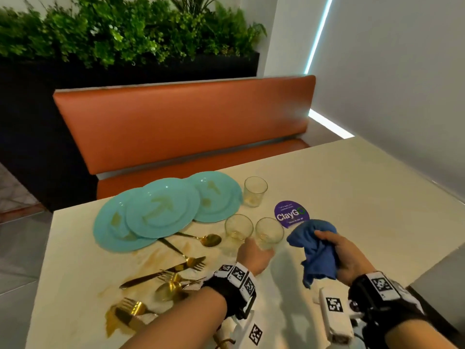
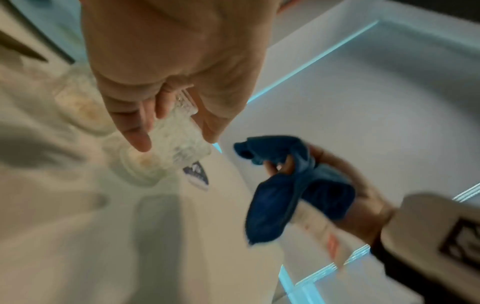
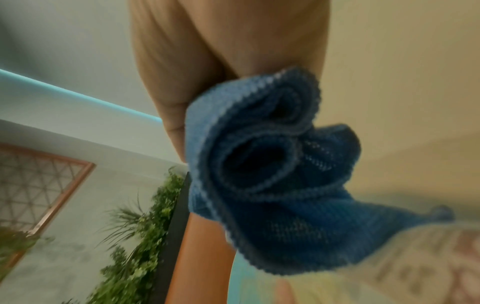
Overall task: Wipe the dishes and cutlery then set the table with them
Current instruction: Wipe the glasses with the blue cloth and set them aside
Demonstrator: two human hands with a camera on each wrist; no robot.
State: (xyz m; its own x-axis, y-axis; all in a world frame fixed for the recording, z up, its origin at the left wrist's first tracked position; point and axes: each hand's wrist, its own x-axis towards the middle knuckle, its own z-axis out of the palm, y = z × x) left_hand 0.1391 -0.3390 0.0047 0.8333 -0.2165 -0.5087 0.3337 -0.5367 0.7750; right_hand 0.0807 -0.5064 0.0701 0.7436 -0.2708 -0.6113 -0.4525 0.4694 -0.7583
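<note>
The left hand (image 1: pixel 254 256) wraps its fingers around the nearest glass (image 1: pixel 268 233), close beside a second glass (image 1: pixel 238 227). The right hand (image 1: pixel 344 258) clutches a bunched blue cloth (image 1: pixel 317 250) just off to the right. Lifting carelessly could knock the neighbour over, or the smooth glass might slip from that loose-looking hold.

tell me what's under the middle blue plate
The middle plate overlaps the left plate and right plate, covering part of each. A gold spoon handle runs under its near edge. Anything else beneath is hidden.
</note>
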